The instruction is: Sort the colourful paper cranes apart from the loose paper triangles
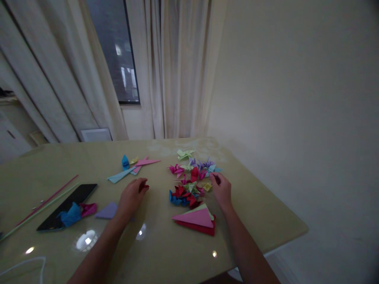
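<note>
Head view: I judge the heaped paper flowers (194, 173) done, the pink wedge (197, 218) unfinished — left hand (132, 196) curled, right hand (222, 190) beside a light-blue flower (214, 169), grips unclear.

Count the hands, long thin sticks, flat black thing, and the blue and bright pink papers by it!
Hands: 2 (left hand, right hand)
Sticks: 2 (pink stick, green stick)
Flat black thing: 1
Blue paper: 1
Bright pink paper: 1
Total: 7
</note>
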Demonstrator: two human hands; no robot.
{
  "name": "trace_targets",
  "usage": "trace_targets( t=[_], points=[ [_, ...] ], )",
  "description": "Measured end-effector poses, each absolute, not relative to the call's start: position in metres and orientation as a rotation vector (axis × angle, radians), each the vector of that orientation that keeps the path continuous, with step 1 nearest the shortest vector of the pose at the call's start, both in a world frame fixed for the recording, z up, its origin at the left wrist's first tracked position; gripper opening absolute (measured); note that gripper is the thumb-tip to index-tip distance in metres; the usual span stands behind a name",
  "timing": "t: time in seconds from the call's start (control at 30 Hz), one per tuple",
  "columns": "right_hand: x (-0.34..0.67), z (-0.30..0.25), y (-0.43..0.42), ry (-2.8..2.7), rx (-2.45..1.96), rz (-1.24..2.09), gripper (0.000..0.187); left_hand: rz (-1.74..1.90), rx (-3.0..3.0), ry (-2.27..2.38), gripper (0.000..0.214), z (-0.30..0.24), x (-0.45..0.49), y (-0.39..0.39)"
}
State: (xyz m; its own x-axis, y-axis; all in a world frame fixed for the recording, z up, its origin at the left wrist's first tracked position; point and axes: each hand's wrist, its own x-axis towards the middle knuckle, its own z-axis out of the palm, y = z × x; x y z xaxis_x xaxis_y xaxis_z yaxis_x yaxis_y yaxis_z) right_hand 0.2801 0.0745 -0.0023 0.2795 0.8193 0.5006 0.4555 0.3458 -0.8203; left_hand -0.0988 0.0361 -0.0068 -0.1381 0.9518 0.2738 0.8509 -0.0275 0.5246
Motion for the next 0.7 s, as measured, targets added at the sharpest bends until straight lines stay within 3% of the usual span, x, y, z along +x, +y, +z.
trace_targets(
  t=[0.2,0.37,0.53,0.7],
  points=[
    [0.245,0.006,0.046,-1.685,-1.047,0.425,0.032,1.515,1.798,1.351,0.031,0.008,-0.042,0.021],
    [0.214,0.011,0.027,-2.043,-0.678,0.513,0.052,1.508,1.791,1.134,0.025,0.006,-0.005,0.001],
    [0.205,0.01,0.023,-2.033,-0.6,0.602,0.019,1.447,1.782,1.088,0.028,0.0,0.002,-0.004],
    [0.213,0.014,0.028,-1.91,-0.651,0.555,0.015,1.397,1.853,1.236,0.033,-0.002,-0.018,0.013]
  ],
)
